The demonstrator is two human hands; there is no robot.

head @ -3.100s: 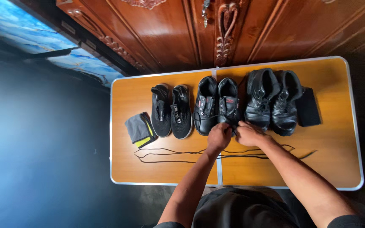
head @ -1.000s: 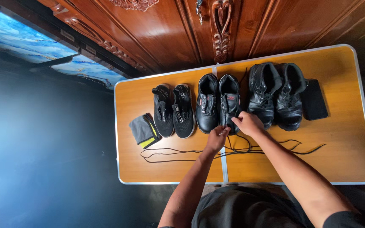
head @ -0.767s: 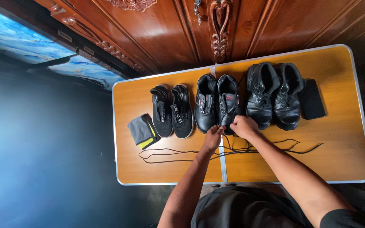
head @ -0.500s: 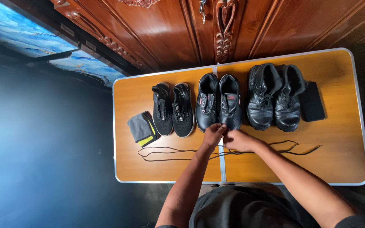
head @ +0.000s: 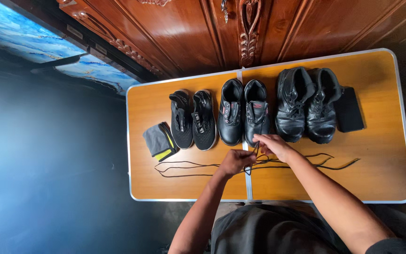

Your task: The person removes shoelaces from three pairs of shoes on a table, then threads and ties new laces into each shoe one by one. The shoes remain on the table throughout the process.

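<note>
On the table [head: 381, 174], both hands' fingers apparently pinch black laces [head: 189, 165] before shoes [head: 243, 113].

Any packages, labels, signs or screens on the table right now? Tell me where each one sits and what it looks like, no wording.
Small red label patches: on the tongues of the middle pair of glossy black shoes, too small to make out.
Flat black rectangular case: right end of the wooden table, beside the black boots; whether it is a screen cannot be told.
No packages or signs in view.

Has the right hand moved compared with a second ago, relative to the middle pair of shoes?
Yes. The right hand has dropped from the middle pair of shoes towards the laces.
</note>
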